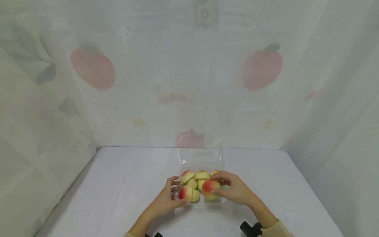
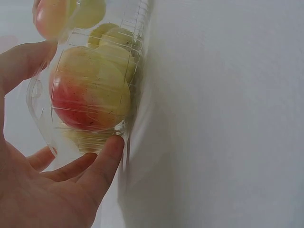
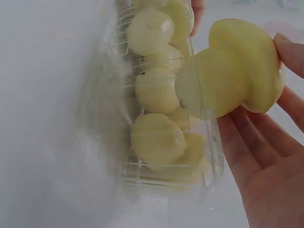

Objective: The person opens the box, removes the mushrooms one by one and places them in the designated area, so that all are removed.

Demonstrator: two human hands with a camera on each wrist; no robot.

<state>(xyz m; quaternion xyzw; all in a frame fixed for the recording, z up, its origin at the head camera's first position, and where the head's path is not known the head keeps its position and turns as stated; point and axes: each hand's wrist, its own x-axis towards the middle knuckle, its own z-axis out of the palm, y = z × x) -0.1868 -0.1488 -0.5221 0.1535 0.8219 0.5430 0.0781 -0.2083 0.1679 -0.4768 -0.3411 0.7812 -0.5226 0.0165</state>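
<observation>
A clear plastic clamshell box stands in the middle of the table, its hinged lid raised at the back. Inside are several toy mushrooms with yellow stems and red-and-yellow caps. Around the box's left side my left hand grips the wall, thumb at the front and fingers behind. My right hand holds another mushroom by its cap over the box's front right part. In the right wrist view that mushroom's stem points toward the box, and the thumb and fingers lie around the cap.
The white table reaches back to a pale curtain printed with fruit shapes. More hanging cloth borders the left side and the right. Black wrist gear shows near the right forearm.
</observation>
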